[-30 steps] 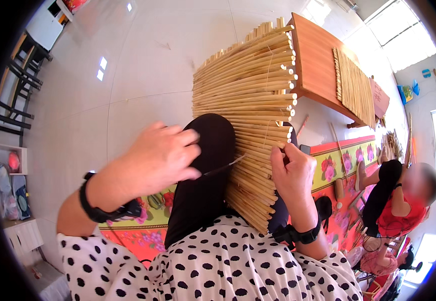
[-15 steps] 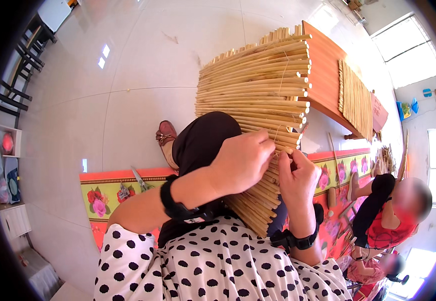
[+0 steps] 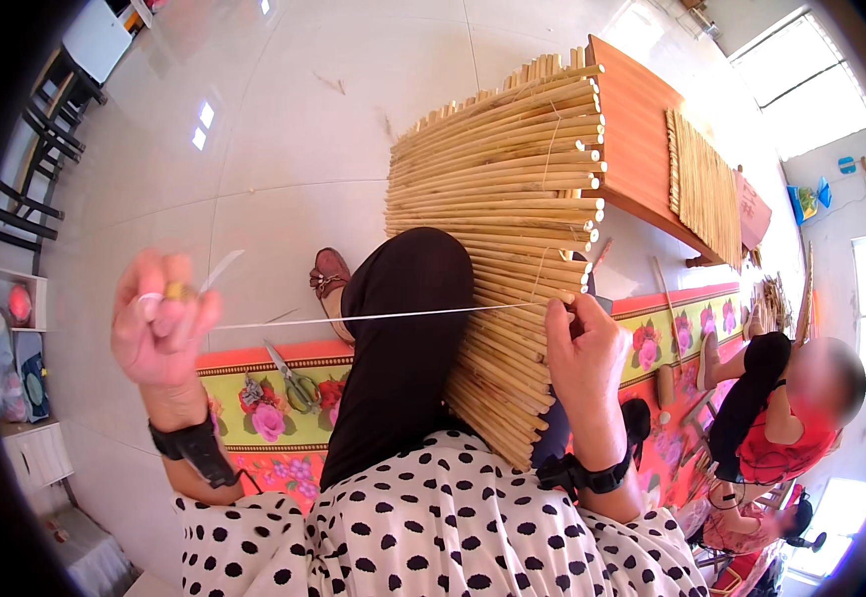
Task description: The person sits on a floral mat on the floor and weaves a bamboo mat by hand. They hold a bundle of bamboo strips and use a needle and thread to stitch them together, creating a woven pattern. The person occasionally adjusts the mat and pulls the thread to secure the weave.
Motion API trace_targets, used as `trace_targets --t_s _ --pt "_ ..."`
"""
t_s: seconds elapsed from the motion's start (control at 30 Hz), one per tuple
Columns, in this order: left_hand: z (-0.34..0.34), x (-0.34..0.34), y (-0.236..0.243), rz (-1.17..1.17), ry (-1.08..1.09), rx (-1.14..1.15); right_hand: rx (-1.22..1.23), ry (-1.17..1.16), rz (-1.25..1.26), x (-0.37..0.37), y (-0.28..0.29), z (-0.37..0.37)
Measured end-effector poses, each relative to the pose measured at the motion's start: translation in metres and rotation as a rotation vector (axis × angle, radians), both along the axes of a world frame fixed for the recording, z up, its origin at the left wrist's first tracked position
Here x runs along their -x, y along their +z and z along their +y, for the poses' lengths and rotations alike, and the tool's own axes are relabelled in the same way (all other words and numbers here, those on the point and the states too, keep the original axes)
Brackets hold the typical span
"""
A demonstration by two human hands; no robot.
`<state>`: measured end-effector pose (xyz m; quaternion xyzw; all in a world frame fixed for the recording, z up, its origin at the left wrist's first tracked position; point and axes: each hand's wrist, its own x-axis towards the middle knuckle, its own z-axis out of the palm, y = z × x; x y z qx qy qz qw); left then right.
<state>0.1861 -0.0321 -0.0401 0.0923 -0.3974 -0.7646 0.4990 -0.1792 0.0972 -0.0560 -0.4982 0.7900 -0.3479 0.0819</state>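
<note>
Out to the left, my left hand (image 3: 162, 316) is closed and blurred, gripping a thin white thread (image 3: 393, 314) stretched taut to a large mat of pale reed sticks (image 3: 482, 169). Something small and yellow shows at its fingers; what exactly is unclear. My right hand (image 3: 582, 348) pinches the thread at the ends of the sticks. The mat lies across my right leg, beside my dark-clad left knee (image 3: 403, 289), with loose threads crossing its sticks. Below my left hand's level, metal scissors (image 3: 301, 390) rest on the floral floor covering (image 3: 264, 423).
A wooden table (image 3: 627, 95) bearing another reed mat (image 3: 701, 184) stands ahead right. Co-workers, one in red (image 3: 791, 438) and another in pink (image 3: 736, 517), sit at right among loose sticks and tools. Stacked dark chairs (image 3: 40, 179) and shelves (image 3: 15, 378) line the left.
My left hand has swung leftward from the mat, where it was half a second ago, drawing the thread out taut. My right hand stays at the mat's edge.
</note>
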Motion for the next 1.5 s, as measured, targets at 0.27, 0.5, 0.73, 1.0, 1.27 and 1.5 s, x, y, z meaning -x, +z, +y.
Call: trace_targets --t_s 0.27,0.5,0.73,1.0,1.27,1.5 --pt "0.046 0.048 -0.005 -0.75 -0.134 0.082 0.034 0.02 -0.003 0.0 -0.005 -0.002" --pt "0.039 0.152 -0.002 -1.306 0.39 1.134 0.007 0.025 -0.023 0.0 0.001 -0.001" --pt "0.05 0.216 -0.038 -1.02 0.183 0.666 -0.004 0.04 -0.017 -0.003 0.0 -0.003" --pt "0.036 0.215 -0.036 -0.644 -0.158 0.226 -0.011 -0.034 -0.085 0.0 0.001 -0.002" --pt "0.021 0.203 -0.027 0.19 -0.261 -0.183 -0.086 -0.037 -0.075 -0.002 0.005 -0.003" --pt "0.035 0.193 -0.001 -0.206 -0.094 0.073 -0.052 -0.051 -0.009 0.001 -0.002 -0.003"
